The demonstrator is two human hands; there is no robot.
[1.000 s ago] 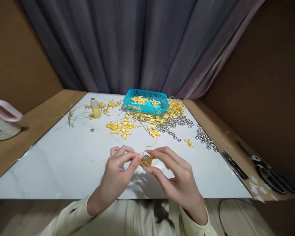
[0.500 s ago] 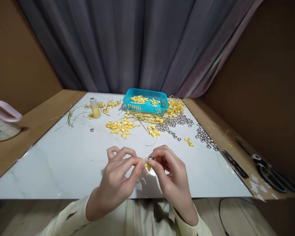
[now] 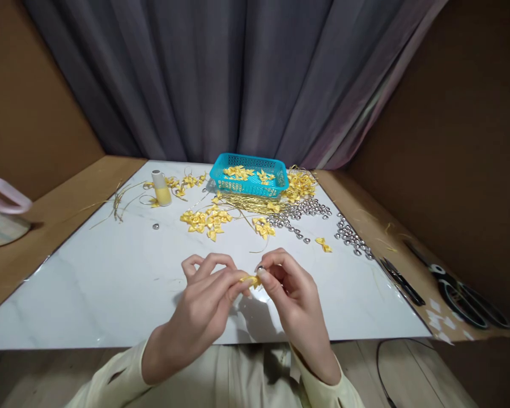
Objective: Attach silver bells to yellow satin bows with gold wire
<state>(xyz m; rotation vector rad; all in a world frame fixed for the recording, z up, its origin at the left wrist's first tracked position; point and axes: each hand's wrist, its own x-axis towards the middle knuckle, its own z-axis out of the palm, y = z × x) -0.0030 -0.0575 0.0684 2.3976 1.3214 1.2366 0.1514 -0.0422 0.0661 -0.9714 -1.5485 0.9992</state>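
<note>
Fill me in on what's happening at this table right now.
A person seated at a white board pinches a small yellow ribbon bow between the fingertips of the left hand and right hand, with a silver bead at the right fingertips. Farther back lie more yellow bows, a scatter of silver beads, gold cords, a teal basket holding bows, and a small spool. Scissors rest off to the right.

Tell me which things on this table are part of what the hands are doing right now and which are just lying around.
In use:
left hand and right hand, pinching one yellow bow
silver bead at the right fingertips

Lying about:
blue basket of bows
loose bow pile
silver bead heap
gold wires
thread spool
scissors
</note>
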